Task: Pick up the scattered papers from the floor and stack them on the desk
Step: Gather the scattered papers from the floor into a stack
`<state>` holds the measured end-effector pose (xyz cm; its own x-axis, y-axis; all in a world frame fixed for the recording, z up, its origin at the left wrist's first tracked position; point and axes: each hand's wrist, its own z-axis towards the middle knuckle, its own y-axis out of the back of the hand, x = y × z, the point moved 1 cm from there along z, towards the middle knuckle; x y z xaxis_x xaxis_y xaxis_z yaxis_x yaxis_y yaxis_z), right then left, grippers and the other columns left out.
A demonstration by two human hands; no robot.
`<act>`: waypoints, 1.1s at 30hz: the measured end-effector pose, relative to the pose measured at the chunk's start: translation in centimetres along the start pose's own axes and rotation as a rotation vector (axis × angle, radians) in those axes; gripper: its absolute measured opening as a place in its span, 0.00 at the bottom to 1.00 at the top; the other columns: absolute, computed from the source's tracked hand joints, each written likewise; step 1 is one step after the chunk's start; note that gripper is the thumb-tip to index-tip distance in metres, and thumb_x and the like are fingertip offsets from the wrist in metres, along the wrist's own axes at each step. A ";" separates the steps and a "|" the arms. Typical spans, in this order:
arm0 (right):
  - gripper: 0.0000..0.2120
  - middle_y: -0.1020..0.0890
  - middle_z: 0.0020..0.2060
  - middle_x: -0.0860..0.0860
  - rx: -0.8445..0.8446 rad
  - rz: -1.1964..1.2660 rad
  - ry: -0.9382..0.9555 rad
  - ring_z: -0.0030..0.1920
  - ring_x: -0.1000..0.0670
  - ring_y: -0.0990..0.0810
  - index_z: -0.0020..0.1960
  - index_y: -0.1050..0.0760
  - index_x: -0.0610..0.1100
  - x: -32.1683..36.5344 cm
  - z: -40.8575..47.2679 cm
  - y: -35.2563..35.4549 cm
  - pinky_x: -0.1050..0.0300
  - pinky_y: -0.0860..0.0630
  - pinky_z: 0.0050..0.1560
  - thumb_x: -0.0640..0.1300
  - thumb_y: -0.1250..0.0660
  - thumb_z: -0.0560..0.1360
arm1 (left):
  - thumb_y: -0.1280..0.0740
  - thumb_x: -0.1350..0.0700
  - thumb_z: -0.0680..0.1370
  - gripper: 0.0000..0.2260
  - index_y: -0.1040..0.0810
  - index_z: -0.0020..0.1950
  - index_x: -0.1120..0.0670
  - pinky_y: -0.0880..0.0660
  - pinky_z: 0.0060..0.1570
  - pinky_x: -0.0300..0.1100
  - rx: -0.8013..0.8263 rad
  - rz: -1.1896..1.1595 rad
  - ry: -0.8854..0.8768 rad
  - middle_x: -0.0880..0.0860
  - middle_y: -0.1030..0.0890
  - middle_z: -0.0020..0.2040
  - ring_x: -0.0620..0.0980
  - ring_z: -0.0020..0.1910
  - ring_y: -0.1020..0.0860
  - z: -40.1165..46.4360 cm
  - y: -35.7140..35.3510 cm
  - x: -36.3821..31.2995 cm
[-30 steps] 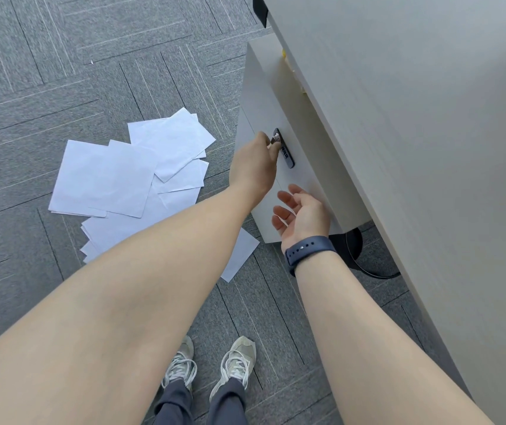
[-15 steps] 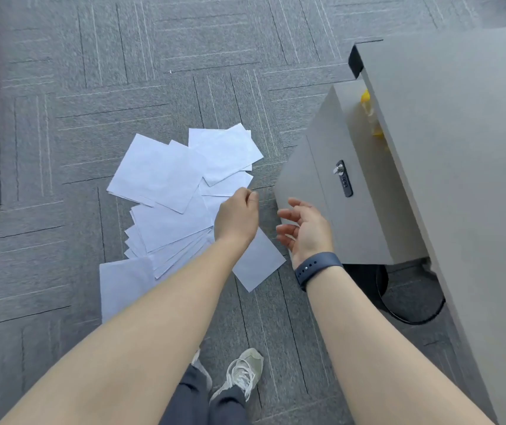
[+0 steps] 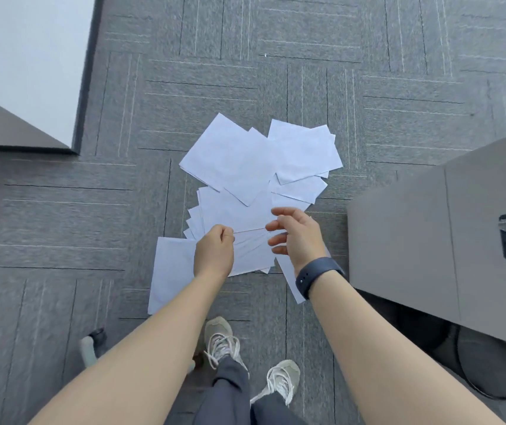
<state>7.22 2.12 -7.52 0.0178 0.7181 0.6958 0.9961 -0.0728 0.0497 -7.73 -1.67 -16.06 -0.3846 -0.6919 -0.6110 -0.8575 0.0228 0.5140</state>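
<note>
While papers [image 3: 245, 167] all lie on floor [image 3: 61, 225], nothing stacked: left hand [image 3: 214, 256] loosely clenched, empty; right hand [image 3: 299, 237] released, fingers spread, above heap. Desk out of view.

White papers [image 3: 254, 167] overlapping, scattered flat on the floor
</note>
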 end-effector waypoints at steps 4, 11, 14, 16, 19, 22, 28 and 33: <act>0.11 0.19 0.36 0.48 0.063 -0.090 -0.028 0.27 0.50 0.26 0.49 0.23 0.45 -2.7 3.6 -4.8 0.59 0.28 0.28 0.35 0.42 0.76 | 0.44 0.52 0.79 0.12 0.23 0.44 0.52 0.25 0.48 0.50 -0.047 -0.047 0.111 0.48 0.18 0.44 0.56 0.46 0.20 3.5 2.2 5.7; 0.10 0.20 0.37 0.47 0.227 -0.307 -0.072 0.28 0.49 0.26 0.50 0.23 0.44 -11.2 12.1 -10.3 0.58 0.30 0.30 0.35 0.42 0.75 | 0.41 0.53 0.78 0.09 0.25 0.40 0.48 0.23 0.43 0.53 -0.170 -0.180 0.302 0.49 0.19 0.42 0.57 0.43 0.20 9.7 2.3 18.3; 0.10 0.21 0.37 0.47 0.263 -0.399 -0.086 0.28 0.49 0.27 0.49 0.24 0.44 -16.6 16.3 -11.4 0.59 0.31 0.29 0.35 0.42 0.75 | 0.39 0.53 0.78 0.05 0.25 0.44 0.48 0.22 0.47 0.55 -0.213 -0.159 0.338 0.54 0.18 0.47 0.58 0.46 0.20 12.2 1.4 24.3; 0.11 0.21 0.37 0.46 0.279 -0.462 -0.091 0.28 0.49 0.27 0.50 0.23 0.43 -20.1 18.8 -11.8 0.58 0.30 0.30 0.35 0.42 0.75 | 0.37 0.54 0.77 0.03 0.24 0.46 0.49 0.22 0.47 0.53 -0.237 -0.137 0.352 0.56 0.18 0.49 0.58 0.46 0.21 13.6 0.6 27.8; 0.11 0.20 0.39 0.45 0.296 -0.522 -0.102 0.29 0.48 0.26 0.52 0.23 0.42 -24.8 22.1 -12.2 0.56 0.29 0.31 0.35 0.42 0.75 | 0.35 0.55 0.78 0.08 0.22 0.55 0.55 0.27 0.45 0.46 -0.246 -0.112 0.383 0.55 0.19 0.51 0.55 0.47 0.22 15.6 -1.0 32.5; 0.12 0.19 0.41 0.44 0.325 -0.563 -0.121 0.30 0.47 0.25 0.54 0.24 0.42 -28.8 24.8 -12.9 0.56 0.28 0.32 0.36 0.42 0.75 | 0.34 0.53 0.77 0.15 0.23 0.62 0.56 0.26 0.51 0.47 -0.228 -0.099 0.418 0.56 0.19 0.58 0.57 0.53 0.22 17.3 -2.3 36.2; 0.12 0.18 0.46 0.45 0.431 -0.727 -0.194 0.34 0.46 0.22 0.58 0.26 0.43 -34.3 28.8 -15.1 0.52 0.23 0.38 0.37 0.42 0.76 | 0.31 0.51 0.74 0.25 0.28 0.70 0.57 0.30 0.61 0.51 -0.265 0.089 0.494 0.61 0.30 0.68 0.62 0.64 0.28 20.4 -3.8 41.2; 0.12 0.19 0.44 0.47 0.488 -0.955 -0.096 0.35 0.46 0.20 0.58 0.26 0.46 -36.0 32.6 -17.0 0.55 0.23 0.37 0.40 0.41 0.76 | 0.27 0.49 0.70 0.28 0.28 0.67 0.59 0.31 0.60 0.52 -0.326 0.207 0.509 0.62 0.30 0.65 0.64 0.63 0.28 22.9 -4.0 43.9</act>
<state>-7.58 0.03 -56.78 -0.8002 0.3844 0.4603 0.5278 0.8158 0.2363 -29.04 -15.62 -58.71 -0.2520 -0.9547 -0.1581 -0.6039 0.0275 0.7966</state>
